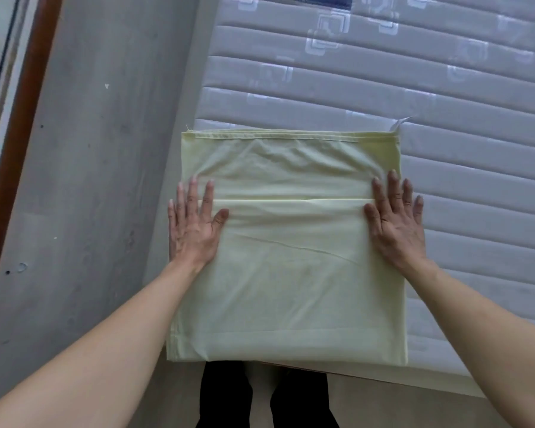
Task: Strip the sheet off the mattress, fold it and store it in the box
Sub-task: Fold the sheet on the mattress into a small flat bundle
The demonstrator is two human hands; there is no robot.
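Note:
A pale yellow sheet [291, 257] lies folded into a flat rectangle on the near left corner of the bare quilted mattress [460, 118]. A fold edge runs straight across its middle. My left hand [193, 223] presses flat on the sheet's left edge at that fold, fingers straight and spread. My right hand [394, 217] presses flat on the right edge at the same height. The sheet's near edge hangs slightly over the mattress's front side. No box is in view.
Grey concrete floor [99, 180] runs along the left of the mattress. A brown door frame [16, 143] stands at the far left. My dark trouser legs [266, 396] are below the mattress's front edge.

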